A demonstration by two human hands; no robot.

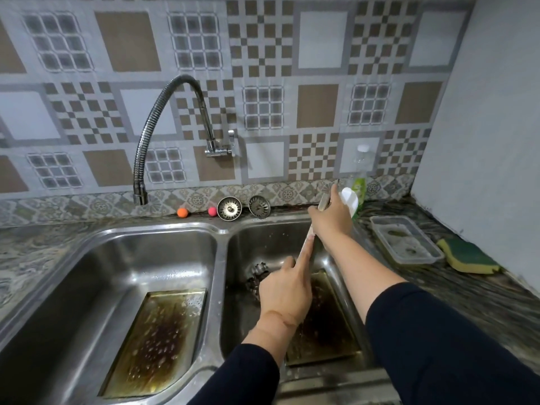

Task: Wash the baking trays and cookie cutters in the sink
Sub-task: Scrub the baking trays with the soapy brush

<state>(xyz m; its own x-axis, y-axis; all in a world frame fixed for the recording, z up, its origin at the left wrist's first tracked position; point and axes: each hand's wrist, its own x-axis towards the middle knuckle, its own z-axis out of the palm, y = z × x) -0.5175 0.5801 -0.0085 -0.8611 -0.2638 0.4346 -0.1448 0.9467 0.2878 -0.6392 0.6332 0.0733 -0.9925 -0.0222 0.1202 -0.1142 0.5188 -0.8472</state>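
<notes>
Gripping what looks like a long pale handle, maybe a brush, the right hand [331, 219] is closed around its upper end over the back of the right basin, while the left hand [285, 290] sits lower with its index finger stretched along the shaft and the other fingers curled, so it's steadying more than holding. Honestly can't tell what the working end is, it's hidden behind the left hand. Right under them a grimy baking tray [324, 325] lies in the right basin of the sink [222, 229], with a fluted cookie cutter [257, 276] just beside its far left corner. A second tray [155, 340] sits in the left basin, brown and spotted with droplets. My take: keep the tool low and angled onto the tray, press with the left hand, and work the burnt middle first. The faucet [163, 124] hangs over the left basin with no water visible, and the sponge [467, 255] on the counter [482, 296] plus the soap bottle [361, 182] are within reach.
</notes>
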